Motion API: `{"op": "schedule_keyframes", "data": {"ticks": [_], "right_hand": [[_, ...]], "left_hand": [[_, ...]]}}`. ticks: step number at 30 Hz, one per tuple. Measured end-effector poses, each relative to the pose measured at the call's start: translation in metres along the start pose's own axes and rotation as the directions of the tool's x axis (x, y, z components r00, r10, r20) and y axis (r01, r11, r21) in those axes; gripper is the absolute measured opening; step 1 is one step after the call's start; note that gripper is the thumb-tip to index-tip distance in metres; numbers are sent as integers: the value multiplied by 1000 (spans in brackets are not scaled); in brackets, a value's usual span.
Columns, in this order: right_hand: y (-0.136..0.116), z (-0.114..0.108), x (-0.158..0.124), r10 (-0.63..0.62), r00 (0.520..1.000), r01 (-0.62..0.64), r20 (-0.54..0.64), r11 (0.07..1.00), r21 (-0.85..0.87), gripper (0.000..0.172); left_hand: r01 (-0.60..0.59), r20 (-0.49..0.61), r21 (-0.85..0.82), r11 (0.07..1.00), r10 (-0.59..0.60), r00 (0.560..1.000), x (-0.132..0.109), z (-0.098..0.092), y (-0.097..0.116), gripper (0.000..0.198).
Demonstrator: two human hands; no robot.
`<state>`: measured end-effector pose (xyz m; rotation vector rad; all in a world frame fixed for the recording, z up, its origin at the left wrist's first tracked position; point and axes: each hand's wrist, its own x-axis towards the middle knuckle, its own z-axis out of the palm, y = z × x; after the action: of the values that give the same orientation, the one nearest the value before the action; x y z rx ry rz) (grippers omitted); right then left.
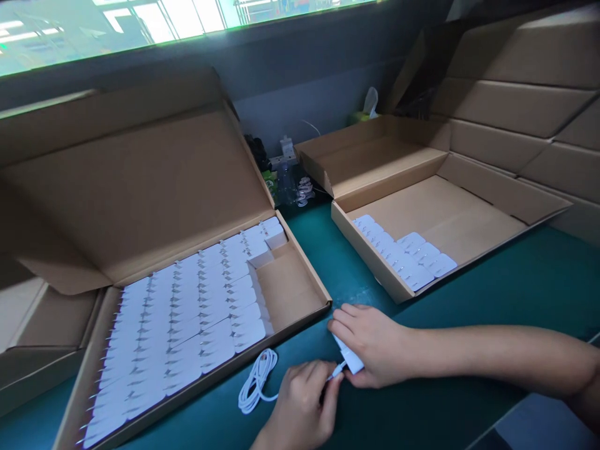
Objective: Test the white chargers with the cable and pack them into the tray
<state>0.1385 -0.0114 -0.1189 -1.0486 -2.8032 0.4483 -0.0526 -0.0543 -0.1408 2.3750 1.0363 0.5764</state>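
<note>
Between my hands, low in the middle of the head view, is a white power adapter (pixel 350 357). My right hand (pixel 368 340) is closed round it, hiding much of its body. The fingers of my left hand (pixel 304 397) pinch the plug end of a white charging cable (pixel 255 382). That plug meets the adapter's near end; whether it is fully inserted I cannot tell. The rest of the cable lies coiled on the green table to the left of my left hand. Close by on the left, an open cardboard box (pixel 300 284) holds many white adapters (pixel 187 319) in rows, prongs showing.
Another open cardboard box (pixel 478 212), on the right, holds several white adapters (pixel 412 256) in its near left corner. Stacked cardboard boxes (pixel 515 106) stand behind it. Between the open boxes are a power strip, a clear bottle (pixel 285 181) and bundled cables (pixel 304 190).
</note>
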Motion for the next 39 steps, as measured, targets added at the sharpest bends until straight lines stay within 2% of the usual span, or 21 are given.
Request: {"op": "schedule_keyframes", "data": {"ticks": [12, 25, 30, 39], "right_hand": [[-1, 1, 0, 6, 1000, -5, -19, 1000, 28, 35], [-1, 1, -1, 19, 1000, -19, -3, 999, 41, 34], [-1, 1, 0, 10, 1000, -10, -13, 999, 33, 34], [-1, 2, -1, 21, 1000, -20, -13, 999, 31, 34]], "left_hand": [[44, 109, -27, 999, -40, 993, 2, -5, 0, 17], [31, 135, 2, 1000, -31, 990, 8, -11, 4, 18], [21, 123, 16, 1000, -23, 992, 9, -10, 2, 18], [23, 38, -37, 999, -21, 999, 0, 1, -1, 15]]}}
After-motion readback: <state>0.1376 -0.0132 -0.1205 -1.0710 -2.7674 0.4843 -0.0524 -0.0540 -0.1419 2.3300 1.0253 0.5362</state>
